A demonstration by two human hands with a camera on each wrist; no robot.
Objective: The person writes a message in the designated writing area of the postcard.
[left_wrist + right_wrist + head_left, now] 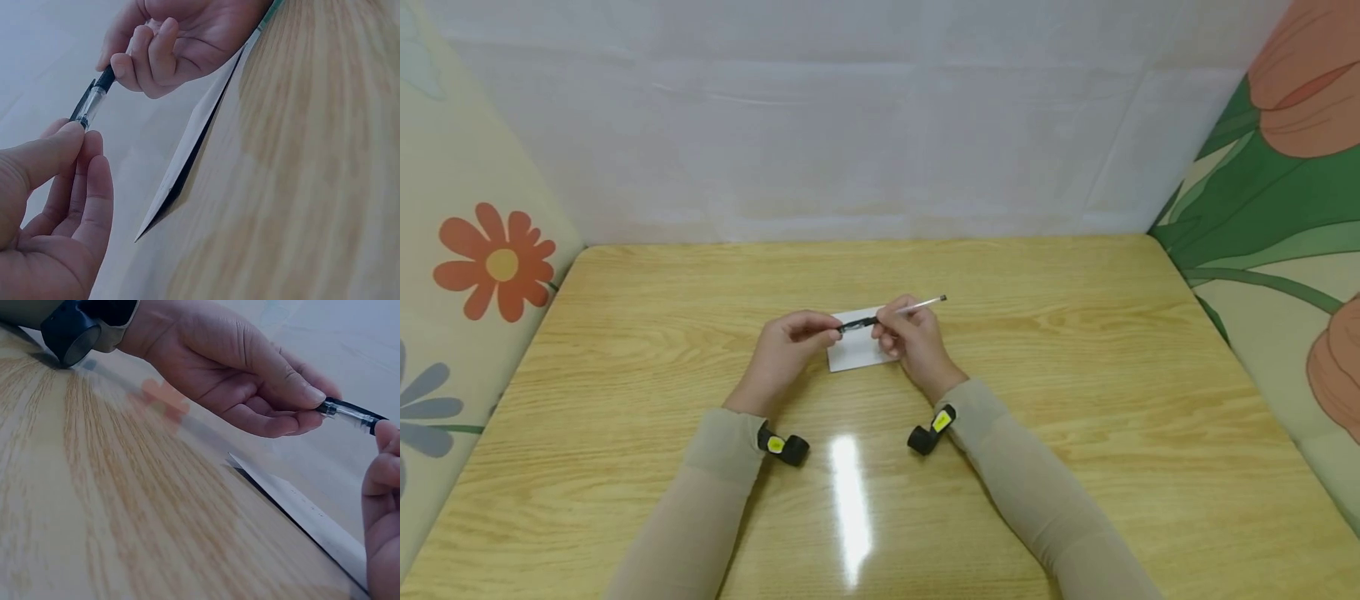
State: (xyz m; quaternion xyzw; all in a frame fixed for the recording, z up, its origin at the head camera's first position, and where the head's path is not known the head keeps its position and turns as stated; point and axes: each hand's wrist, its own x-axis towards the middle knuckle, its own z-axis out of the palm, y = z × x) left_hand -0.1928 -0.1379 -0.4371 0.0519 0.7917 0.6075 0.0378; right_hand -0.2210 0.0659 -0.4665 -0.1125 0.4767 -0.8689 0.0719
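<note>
Both hands hold one pen above a white sheet of paper or card [853, 357]. The pen [857, 324] has a black clip, a clear section and a pale, thin length with a dark tip. At its clip end, my left hand [790, 346] pinches it between thumb and fingertips. Farther along, my right hand [913, 337] grips it with thumb and fingers, hiding part of the pen; the pale length sticks out to the right. In the left wrist view the clear section of the pen [94, 103] shows between the two hands.
The card lies on a glossy wood-grain table [1075, 350], and small marks show on it in the right wrist view. A white cloth [850, 150] hangs behind. Flower-patterned panels [501, 265] stand at both sides.
</note>
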